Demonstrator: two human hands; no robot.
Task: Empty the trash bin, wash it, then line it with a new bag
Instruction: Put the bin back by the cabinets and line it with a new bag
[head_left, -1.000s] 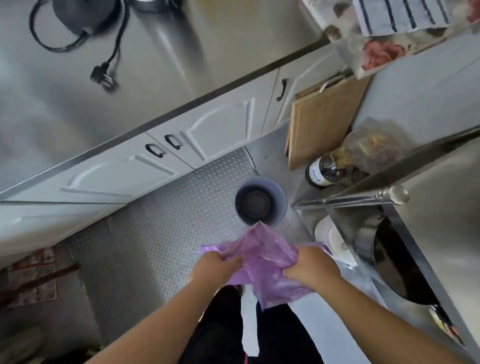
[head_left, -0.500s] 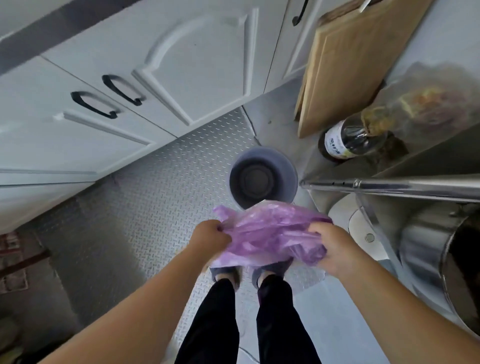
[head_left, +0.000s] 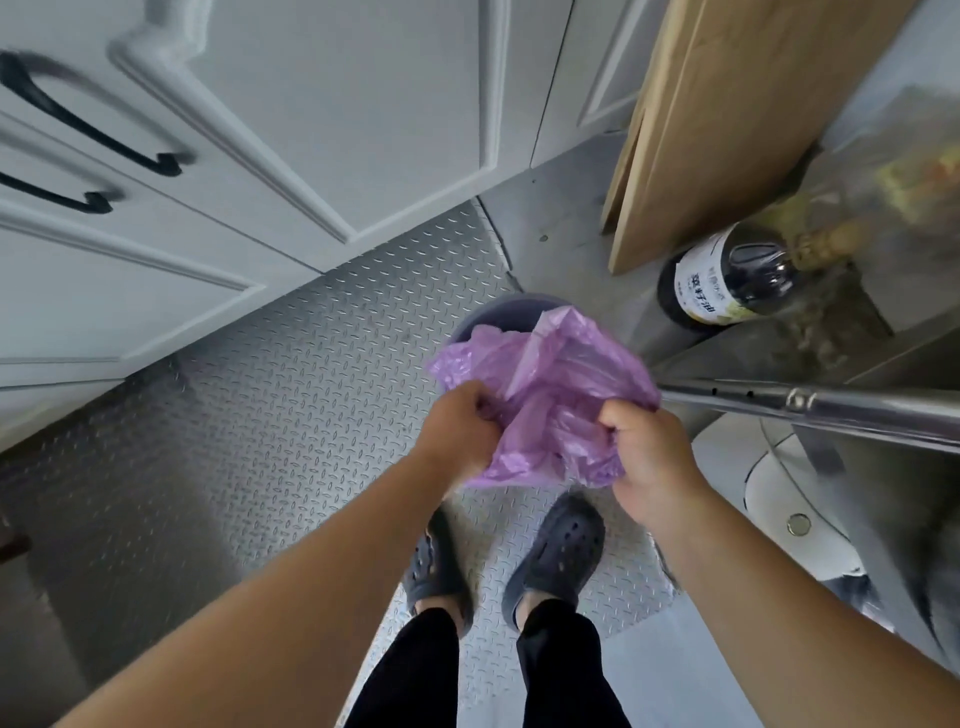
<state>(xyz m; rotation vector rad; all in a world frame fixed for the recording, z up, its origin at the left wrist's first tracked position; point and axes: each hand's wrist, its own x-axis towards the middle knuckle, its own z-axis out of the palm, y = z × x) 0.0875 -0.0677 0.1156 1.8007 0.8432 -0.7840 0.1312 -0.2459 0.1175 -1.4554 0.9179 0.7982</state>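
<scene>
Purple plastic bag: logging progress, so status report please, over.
Left grip and right grip both clutching crumpled purple plastic bag. Round grey trash bin on floor beneath, not yet lined. Steel bar close on the right.

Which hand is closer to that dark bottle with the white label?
Right. The right hand grips the purple bag on the side toward the bottle; the left hand grips its far side.

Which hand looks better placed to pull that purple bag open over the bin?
Probably the left hand. Both hands grip the purple bag, but the left has bare floor beside it, while the right hand sits close to the metal bar. The bin lies just beyond.
</scene>
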